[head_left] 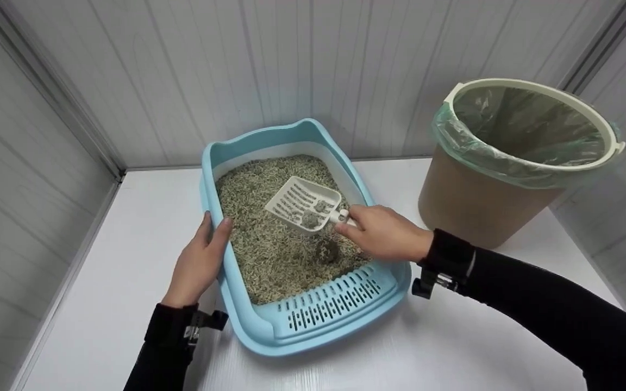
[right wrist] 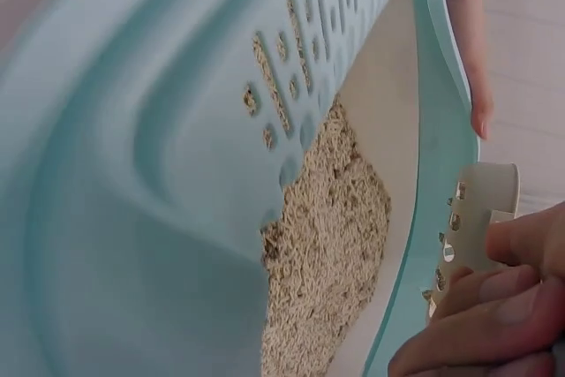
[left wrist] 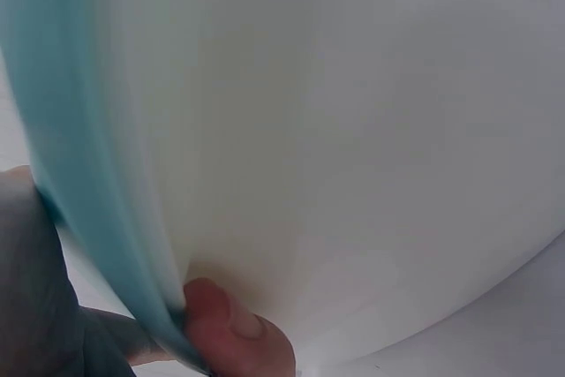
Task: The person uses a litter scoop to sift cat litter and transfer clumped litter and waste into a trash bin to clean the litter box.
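Observation:
A light blue litter box (head_left: 258,328) holds greyish-brown pellet litter (head_left: 264,250). My left hand (head_left: 198,266) grips its left rim, and in the left wrist view the thumb (left wrist: 243,337) bends over the rim's edge. With my right hand (head_left: 389,232) I hold a white slotted litter scoop (head_left: 296,198) by its handle, above the litter. Grey clumps (head_left: 311,219) lie in the scoop near the handle. Below it a darker hollow (head_left: 326,251) shows in the litter. In the right wrist view, curled fingers partly hide the scoop (right wrist: 484,200).
To the right stands a brown bin (head_left: 470,203) with a cream rim and a translucent green liner (head_left: 476,149). The white table (head_left: 144,233) meets pale panelled walls (head_left: 302,65) behind and on both sides. A slotted ledge (head_left: 335,304) forms the box's near end.

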`<state>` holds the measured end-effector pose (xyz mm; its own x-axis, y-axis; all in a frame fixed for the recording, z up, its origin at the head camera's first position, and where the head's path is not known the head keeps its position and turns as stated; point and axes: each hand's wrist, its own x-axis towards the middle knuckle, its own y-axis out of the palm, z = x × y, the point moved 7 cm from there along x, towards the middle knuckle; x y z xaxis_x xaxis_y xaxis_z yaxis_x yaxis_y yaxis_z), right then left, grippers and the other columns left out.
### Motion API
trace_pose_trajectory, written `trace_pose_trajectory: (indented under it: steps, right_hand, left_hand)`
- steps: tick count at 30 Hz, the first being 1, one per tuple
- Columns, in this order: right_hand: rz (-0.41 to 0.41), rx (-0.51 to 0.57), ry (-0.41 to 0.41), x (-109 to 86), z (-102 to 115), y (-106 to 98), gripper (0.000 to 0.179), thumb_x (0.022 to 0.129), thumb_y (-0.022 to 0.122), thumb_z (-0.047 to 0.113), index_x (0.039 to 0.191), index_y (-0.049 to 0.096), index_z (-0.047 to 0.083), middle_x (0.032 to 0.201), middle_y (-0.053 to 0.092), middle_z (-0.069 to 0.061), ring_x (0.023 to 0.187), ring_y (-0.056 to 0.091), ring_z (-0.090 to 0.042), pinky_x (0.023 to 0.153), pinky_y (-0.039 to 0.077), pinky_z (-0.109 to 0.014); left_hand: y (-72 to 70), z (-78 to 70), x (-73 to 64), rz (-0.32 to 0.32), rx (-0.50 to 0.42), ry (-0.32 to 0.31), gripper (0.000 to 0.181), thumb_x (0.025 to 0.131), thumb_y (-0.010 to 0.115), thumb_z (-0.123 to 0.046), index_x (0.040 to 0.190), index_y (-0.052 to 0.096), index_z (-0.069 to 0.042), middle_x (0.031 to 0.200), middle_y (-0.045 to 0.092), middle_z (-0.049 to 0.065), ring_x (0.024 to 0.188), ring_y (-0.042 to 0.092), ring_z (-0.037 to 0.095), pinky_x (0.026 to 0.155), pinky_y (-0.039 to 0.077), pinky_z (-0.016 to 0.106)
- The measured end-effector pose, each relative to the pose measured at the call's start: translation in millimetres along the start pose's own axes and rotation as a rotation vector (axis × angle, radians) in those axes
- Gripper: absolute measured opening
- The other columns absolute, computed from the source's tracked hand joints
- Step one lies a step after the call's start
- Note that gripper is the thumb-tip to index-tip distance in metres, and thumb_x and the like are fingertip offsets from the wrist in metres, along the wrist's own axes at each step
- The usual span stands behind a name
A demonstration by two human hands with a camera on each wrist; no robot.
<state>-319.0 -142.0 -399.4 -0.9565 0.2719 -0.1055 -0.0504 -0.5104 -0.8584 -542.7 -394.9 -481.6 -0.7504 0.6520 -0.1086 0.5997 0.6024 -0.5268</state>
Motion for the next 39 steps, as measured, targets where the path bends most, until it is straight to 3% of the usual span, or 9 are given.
trace_pose_trajectory:
  steps: [3,7,10,13,17,22,27,35,39]
  right_hand:
    - [-0.018,-0.004,-0.001,-1.0,-3.5,-5.0,0.038,0.118,0.057,0.046,0.108,0.063,0.01,0.077,0.05,0.001,0.07,0.054,-0.02,0.067,0.046,-0.04]
    - [0.017,0.02,-0.022,-8.4,-0.4,-12.3,0.037,0.117,0.058,0.046,0.107,0.063,0.011,0.077,0.051,0.001,0.072,0.054,-0.019,0.068,0.046,-0.04]
    - [0.031,0.044,-0.035,-15.2,4.2,-28.1,0.036,0.117,0.058,0.045,0.11,0.066,0.011,0.08,0.052,0.001,0.075,0.054,-0.019,0.069,0.045,-0.039]
    - [0.014,0.037,-0.031,-22.8,5.1,-58.1,0.036,0.117,0.059,0.045,0.111,0.068,0.011,0.08,0.051,0.001,0.075,0.052,-0.019,0.069,0.043,-0.04]
    - [-0.064,-0.02,0.006,-36.4,-4.1,-114.2,0.038,0.117,0.06,0.046,0.104,0.067,0.011,0.078,0.051,0.002,0.071,0.05,-0.019,0.065,0.041,-0.037]
    - [-0.173,-0.103,0.128,-61.2,-33.7,-184.0,0.049,0.116,0.059,0.052,0.09,0.061,0.01,0.074,0.05,0.0,0.068,0.047,-0.021,0.062,0.036,-0.035]
    - [-0.218,-0.152,0.24,-87.4,-74.1,-230.6,0.059,0.114,0.059,0.057,0.083,0.057,0.007,0.069,0.049,0.0,0.064,0.046,-0.021,0.059,0.035,-0.035]
    - [-0.225,-0.073,0.387,-125.8,-138.7,-261.8,0.059,0.114,0.06,0.056,0.083,0.057,0.005,0.067,0.051,0.001,0.061,0.048,-0.018,0.054,0.038,-0.034]
    - [-0.243,-0.12,0.455,-139.4,-163.4,-268.2,0.062,0.115,0.056,0.057,0.085,0.059,0.004,0.068,0.051,0.001,0.062,0.047,-0.019,0.056,0.038,-0.035]
  left_hand:
    - [1.2,0.1,1.3,0.003,0.001,0.001,0.107,0.105,0.035,-0.088,0.18,0.003,-0.019,0.18,0.024,0.027,0.15,0.05,0.048,0.119,0.042,0.064]
    - [1.0,0.2,2.0,0.002,0.004,0.003,0.108,0.104,0.034,-0.09,0.181,0.004,-0.019,0.18,0.025,0.027,0.148,0.051,0.048,0.119,0.042,0.064]
    - [0.2,0.0,1.5,0.006,0.003,0.002,0.108,0.104,0.034,-0.089,0.18,0.004,-0.019,0.18,0.025,0.026,0.148,0.051,0.048,0.12,0.042,0.064]
    - [-0.4,-0.8,1.1,0.009,0.003,-0.001,0.106,0.106,0.035,-0.087,0.18,0.003,-0.019,0.18,0.024,0.026,0.149,0.05,0.048,0.12,0.041,0.065]
    - [-1.9,-1.2,0.1,0.005,0.003,0.001,0.107,0.105,0.035,-0.087,0.18,0.003,-0.018,0.18,0.024,0.028,0.147,0.052,0.048,0.118,0.043,0.066]
    - [-2.7,-0.6,-1.9,0.006,0.003,-0.001,0.11,0.104,0.035,-0.089,0.18,0.002,-0.017,0.179,0.024,0.03,0.144,0.054,0.049,0.117,0.044,0.065]
    - [-3.5,-0.9,-1.7,-0.007,0.011,0.003,0.11,0.105,0.035,-0.088,0.18,0.003,-0.015,0.177,0.027,0.032,0.14,0.057,0.049,0.114,0.047,0.065]
    - [-3.9,2.9,-0.6,-0.002,0.021,-0.011,0.111,0.104,0.034,-0.09,0.18,0.002,-0.017,0.178,0.025,0.031,0.145,0.053,0.05,0.118,0.043,0.066]
    - [-3.6,3.9,-0.4,0.005,0.018,-0.015,0.111,0.103,0.034,-0.091,0.18,0.002,-0.018,0.179,0.025,0.03,0.145,0.053,0.049,0.118,0.042,0.066]
